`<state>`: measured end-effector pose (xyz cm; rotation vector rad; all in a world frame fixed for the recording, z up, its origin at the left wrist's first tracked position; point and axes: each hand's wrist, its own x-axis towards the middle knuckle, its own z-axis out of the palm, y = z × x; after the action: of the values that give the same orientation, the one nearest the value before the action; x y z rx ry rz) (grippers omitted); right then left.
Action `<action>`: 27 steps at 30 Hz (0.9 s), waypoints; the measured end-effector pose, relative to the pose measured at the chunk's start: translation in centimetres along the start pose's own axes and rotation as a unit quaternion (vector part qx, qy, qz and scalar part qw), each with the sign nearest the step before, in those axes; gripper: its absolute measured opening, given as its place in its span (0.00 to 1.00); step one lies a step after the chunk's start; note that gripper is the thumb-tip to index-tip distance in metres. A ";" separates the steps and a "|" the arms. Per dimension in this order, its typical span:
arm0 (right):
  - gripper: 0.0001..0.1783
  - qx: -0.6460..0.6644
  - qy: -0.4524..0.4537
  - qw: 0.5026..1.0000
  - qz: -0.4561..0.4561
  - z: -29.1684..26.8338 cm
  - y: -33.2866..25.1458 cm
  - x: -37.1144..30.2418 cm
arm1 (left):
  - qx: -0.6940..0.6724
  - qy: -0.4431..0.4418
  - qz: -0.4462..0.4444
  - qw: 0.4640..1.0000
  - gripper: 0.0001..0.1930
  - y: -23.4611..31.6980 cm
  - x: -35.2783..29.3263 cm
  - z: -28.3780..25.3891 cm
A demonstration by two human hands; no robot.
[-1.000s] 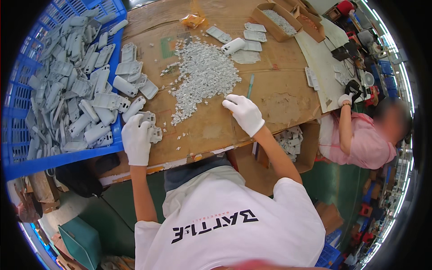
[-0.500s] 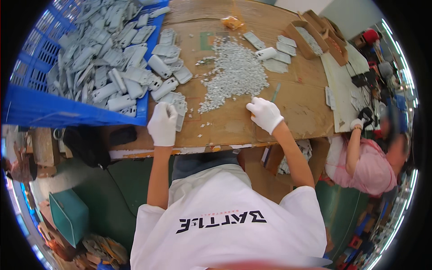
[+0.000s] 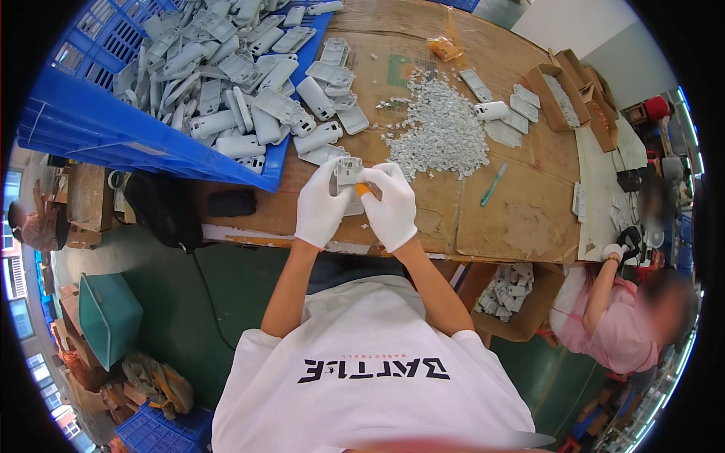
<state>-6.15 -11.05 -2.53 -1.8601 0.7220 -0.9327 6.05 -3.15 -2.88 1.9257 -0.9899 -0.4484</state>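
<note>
My left hand [image 3: 323, 208], in a white glove, grips a light grey plastic casing [image 3: 348, 171] upright above the near edge of the table. Meeting it from the other side, my gloved right hand [image 3: 393, 205] has its thumb and fingers pinched at the casing's edge. An orange cover shows at its thumb. Whatever sits between those fingertips is too small to make out. Just beyond my hands lies a heap of tiny clear-grey pieces [image 3: 442, 128]. More grey casings [image 3: 319, 98] lie loosely stacked to the left of it.
A blue crate [image 3: 151, 151] full of casings stands at the left. Beyond the heap are a few casings [image 3: 516, 121] and small cardboard boxes [image 3: 555, 98]. A teal pen-like tool [image 3: 494, 184] lies to the right. A co-worker in pink [image 3: 612, 325] sits at the right.
My right hand has come left from the heap to meet my left hand. My left hand has lifted a casing from beside the stack. The view has shifted, too.
</note>
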 end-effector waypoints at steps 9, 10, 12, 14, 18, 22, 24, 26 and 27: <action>0.09 -0.178 0.001 0.983 -0.051 -1.2 -2.1 1.1 | -0.038 0.030 0.041 0.998 0.19 3.0 -1.3 0.6; 0.09 -0.178 -0.008 0.983 -0.053 -1.5 -2.0 1.2 | -0.030 0.035 0.065 0.997 0.19 3.0 -1.4 0.9; 0.10 -0.181 -0.013 0.982 -0.052 -2.0 -2.2 1.6 | -0.024 0.036 0.091 0.995 0.19 3.1 -1.6 1.1; 0.09 -0.094 0.027 0.995 -0.001 -2.5 -2.7 2.0 | -0.022 0.021 0.098 0.995 0.20 3.5 -1.8 1.0; 0.12 0.118 -0.082 0.973 0.182 -4.7 -0.4 1.7 | -0.063 -0.009 0.115 0.991 0.19 4.7 -1.9 0.6; 0.17 -0.123 0.010 0.992 -0.004 -4.5 -1.1 -1.3 | -0.088 -0.036 0.108 0.990 0.12 4.8 -1.9 1.1; 0.16 -0.136 0.017 0.991 -0.005 -4.5 -1.7 -1.8 | -0.091 -0.034 0.104 0.990 0.10 4.8 -2.1 1.6; 0.15 -0.148 0.025 0.989 -0.007 -4.7 -1.9 -2.2 | -0.063 -0.036 0.069 0.995 0.10 5.2 -2.4 2.1; 0.14 -0.137 0.027 0.990 0.000 -4.9 -1.8 -2.4 | -0.064 -0.039 0.069 0.995 0.10 5.4 -2.6 2.4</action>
<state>-11.34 -10.65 -0.13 -2.0801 0.9204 -0.9228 0.46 -3.96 0.18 1.7238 -1.1095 -0.4981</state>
